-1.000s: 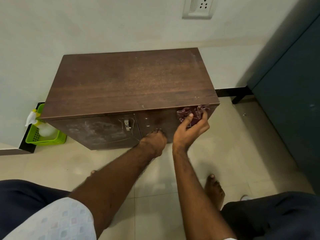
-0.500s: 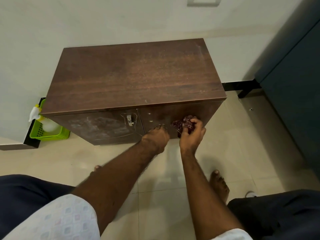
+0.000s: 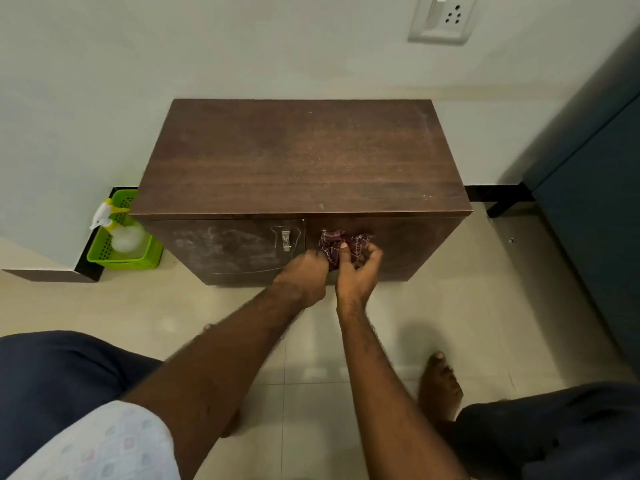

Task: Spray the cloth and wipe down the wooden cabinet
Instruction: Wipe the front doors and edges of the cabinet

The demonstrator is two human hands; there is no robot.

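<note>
Basket holds the spray bottle; right hand clutches the cloth at the cabinet, grip of left hand unclear.

My left hand hides its own fingers, so its hold is unclear. My right hand covers part of the cloth (the socket is cropped at top).

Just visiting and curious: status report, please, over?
Right hand grips cloth against cabinet right door. Left hand curled beside it, grip unclear. Nothing in the way.
</note>
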